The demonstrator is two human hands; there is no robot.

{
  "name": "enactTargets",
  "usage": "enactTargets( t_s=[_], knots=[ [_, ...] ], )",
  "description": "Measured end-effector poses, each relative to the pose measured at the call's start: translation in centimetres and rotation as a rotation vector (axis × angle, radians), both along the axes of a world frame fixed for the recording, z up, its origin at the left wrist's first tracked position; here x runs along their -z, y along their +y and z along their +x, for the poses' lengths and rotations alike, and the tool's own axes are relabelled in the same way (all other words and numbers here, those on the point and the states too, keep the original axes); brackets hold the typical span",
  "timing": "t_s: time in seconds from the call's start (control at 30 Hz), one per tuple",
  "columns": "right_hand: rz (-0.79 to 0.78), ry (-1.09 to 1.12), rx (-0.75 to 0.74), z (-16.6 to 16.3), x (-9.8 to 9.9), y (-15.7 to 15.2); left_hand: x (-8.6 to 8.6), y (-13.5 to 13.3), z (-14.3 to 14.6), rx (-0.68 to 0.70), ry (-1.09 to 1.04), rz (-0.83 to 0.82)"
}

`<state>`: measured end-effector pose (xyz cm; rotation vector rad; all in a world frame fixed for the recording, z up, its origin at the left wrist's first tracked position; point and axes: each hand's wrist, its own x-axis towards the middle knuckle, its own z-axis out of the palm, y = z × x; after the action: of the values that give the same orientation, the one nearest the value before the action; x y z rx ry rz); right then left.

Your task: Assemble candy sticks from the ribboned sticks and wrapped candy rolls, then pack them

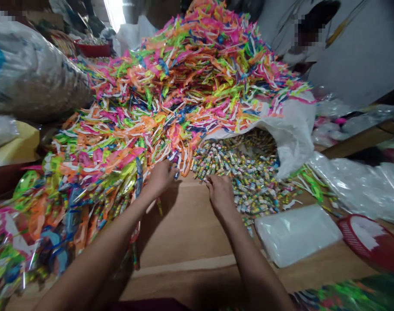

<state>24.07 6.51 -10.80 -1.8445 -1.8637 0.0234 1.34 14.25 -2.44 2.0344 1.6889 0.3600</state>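
Forearms: both bare, entering from the bottom edge and converging over the light brown wooden tabletop (190, 233).
Left hand (160, 178): palm down at the near foot of the strip heap, fingers curled in against its edge. Whether they pinch a piece cannot be told.
Right hand (221, 192): palm down, fingertips bent onto the nearest edge of the tube pile. The tips are hidden, so the grip cannot be told.
Strip heap: tall mound of neon pink, orange, green and blue plastic strips with white ends (197, 77), filling the middle and far part of the table.
Strip axis: the long axes mostly run down the slope, fanning outward toward the table edge and the hands.
Tube pile: small multicoloured printed tubes (248, 168), spilling from the mouth of a white plastic sack (294, 129), just right of the strip heap.
Tube axis: mixed. Beside the Right hand, several tubes lie flat with the long axis pointing away from the camera, tilted slightly left.
Wrapped bundles: clear-wrapped packs of strips and tubes (96, 203), piled left of the left forearm.
Bag stack: flat stack of clear plastic bags (294, 233), near the right forearm and touching the tube pile's near edge.
Basket: red plastic mesh basket (371, 242), at the right edge, just beyond the bag stack.
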Motion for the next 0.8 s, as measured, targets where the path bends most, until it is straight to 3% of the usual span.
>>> enactTargets(
  t_s=[0.1,0.23,0.4,0.53,0.63,0.73,0.8],
  knots=[
    [0.002,-0.094,-0.018,-0.6,0.4,-1.3,3.2,1.3,1.7,0.017,0.104,-0.004],
    [-0.038,-0.096,-0.052,-1.2,0.4,-2.7,4.1,1.3,1.6,0.052,0.168,0.034],
    [-0.026,0.176,-0.127,-2.6,-0.5,-3.0,3.0,-0.8,-0.2,0.114,0.168,0.014],
    [0.078,0.473,-0.094,-4.3,-2.1,-2.8,1.9,-3.3,-2.1,0.126,0.083,-0.018],
    [0.138,0.621,-0.07,-5.2,-3.2,-2.7,0.6,-4.9,-3.3,0.176,-0.065,-0.021],
    [0.066,0.739,-0.07,-5.6,-3.7,-2.7,-0.7,-5.8,-4.0,0.266,-0.277,-0.09],
    [0.012,0.839,-0.059,-5.8,-3.6,-2.8,-1.2,-6.1,-4.1,0.238,-0.437,-0.12]
  ],
)
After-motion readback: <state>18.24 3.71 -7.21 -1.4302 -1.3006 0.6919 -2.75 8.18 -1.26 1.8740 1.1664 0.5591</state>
